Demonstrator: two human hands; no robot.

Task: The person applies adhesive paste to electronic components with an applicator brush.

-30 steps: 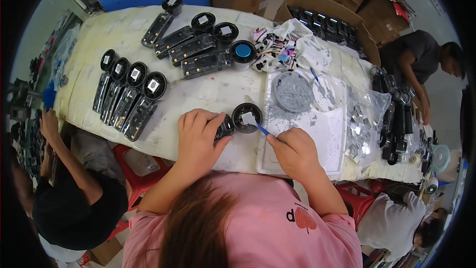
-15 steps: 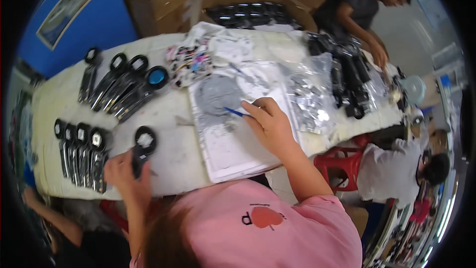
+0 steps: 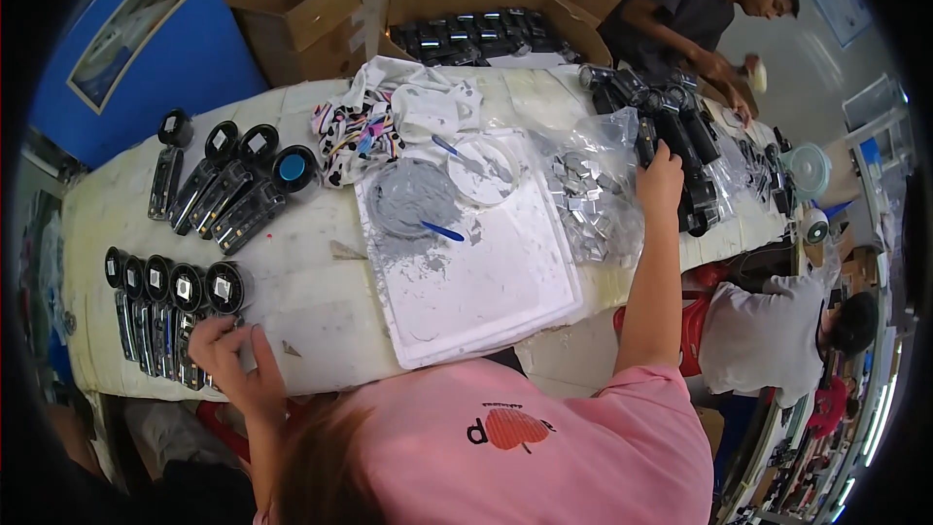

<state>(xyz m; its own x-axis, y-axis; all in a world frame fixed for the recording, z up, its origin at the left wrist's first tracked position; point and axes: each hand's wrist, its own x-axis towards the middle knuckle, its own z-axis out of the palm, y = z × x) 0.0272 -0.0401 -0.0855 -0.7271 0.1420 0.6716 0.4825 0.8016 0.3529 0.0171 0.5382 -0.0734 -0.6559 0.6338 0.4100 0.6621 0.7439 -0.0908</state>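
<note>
My left hand (image 3: 238, 360) is at the near end of the front row of black devices with round heads. Its fingertips touch the handle of the rightmost device (image 3: 225, 288), and its thumb stands apart. On the right, my right hand (image 3: 661, 175) closes on a long black part (image 3: 646, 139) at the edge of a pile of similar black parts (image 3: 692, 151). A blue-handled stick (image 3: 443, 231) rests in a patch of grey paste (image 3: 413, 196) on the white tray (image 3: 486, 301). A second blue stick (image 3: 445, 144) lies by a white round lid smeared with grey.
Several more black devices (image 3: 228, 190) lie in a back row at left. A patterned cloth (image 3: 362, 131) sits behind the tray. Small metal plates (image 3: 586, 196) fill a clear bag. Behind the table stands a carton (image 3: 583, 19) of black parts. A co-worker (image 3: 680, 10) works at the far right.
My right hand has let go of the blue stick and moved right to the black parts. My left hand has set the black device at the end of the front row.
</note>
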